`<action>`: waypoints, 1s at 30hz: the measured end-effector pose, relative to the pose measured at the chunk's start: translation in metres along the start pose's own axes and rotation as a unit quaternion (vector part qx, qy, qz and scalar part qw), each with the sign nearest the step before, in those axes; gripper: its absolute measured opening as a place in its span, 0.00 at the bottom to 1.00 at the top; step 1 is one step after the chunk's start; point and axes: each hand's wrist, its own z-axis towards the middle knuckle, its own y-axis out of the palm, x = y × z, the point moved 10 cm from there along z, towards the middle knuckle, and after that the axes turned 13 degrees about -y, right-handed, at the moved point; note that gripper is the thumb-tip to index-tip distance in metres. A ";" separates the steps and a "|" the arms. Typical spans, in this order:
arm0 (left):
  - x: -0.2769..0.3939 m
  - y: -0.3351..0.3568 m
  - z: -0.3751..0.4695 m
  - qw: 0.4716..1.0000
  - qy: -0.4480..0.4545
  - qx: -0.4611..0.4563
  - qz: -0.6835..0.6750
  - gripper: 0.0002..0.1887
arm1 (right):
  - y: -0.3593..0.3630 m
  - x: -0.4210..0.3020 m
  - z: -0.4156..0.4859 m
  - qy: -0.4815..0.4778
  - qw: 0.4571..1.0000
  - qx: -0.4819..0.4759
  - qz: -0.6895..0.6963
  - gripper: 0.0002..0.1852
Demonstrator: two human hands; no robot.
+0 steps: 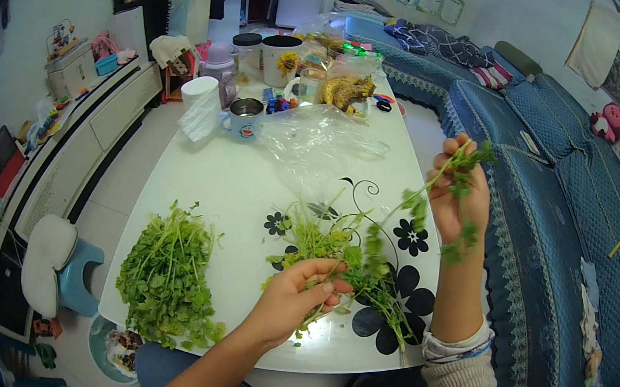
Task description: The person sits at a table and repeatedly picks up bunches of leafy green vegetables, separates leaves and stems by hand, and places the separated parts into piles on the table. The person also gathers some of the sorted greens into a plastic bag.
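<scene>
My right hand (459, 191) is raised over the table's right edge, its fingers closed on a leafy cilantro sprig (462, 164) whose leaves hang past the palm. My left hand (311, 290) is low over the near part of the table, thumb and fingers curled around thin cilantro stems (317, 313) that are partly hidden. Just beyond it lies a loose heap of pale stems and yellowish leaves (315, 234). More green cilantro (385, 295) lies between my hands, over the printed black flowers. A large pile of leafy cilantro (168, 277) rests at the left.
A clear plastic bag (320, 133) is spread across the white table (191, 180). Behind it stand a blue mug (246, 121), a tissue roll (199, 90), jars and bananas (345, 92). A blue sofa (538, 187) runs along the right; a padded stool (52, 262) and a basin (98, 350) are left.
</scene>
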 end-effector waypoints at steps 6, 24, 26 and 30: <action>-0.014 0.002 0.008 0.992 -0.019 -0.024 -0.124 0.19 | 0.089 0.072 -0.015 0.129 0.988 -0.083 0.008 0.16; -0.001 0.007 0.006 0.956 0.032 -0.104 -0.274 0.15 | 0.174 0.040 -0.160 -0.155 0.535 -0.629 -0.543 0.16; -0.004 0.011 0.008 0.962 0.019 -0.106 -0.250 0.16 | 0.166 0.036 -0.170 -0.230 0.495 -0.609 -0.575 0.12; -0.006 0.010 0.010 0.976 0.035 -0.087 -0.196 0.18 | 0.125 0.022 -0.132 -0.075 0.709 -0.493 -0.499 0.09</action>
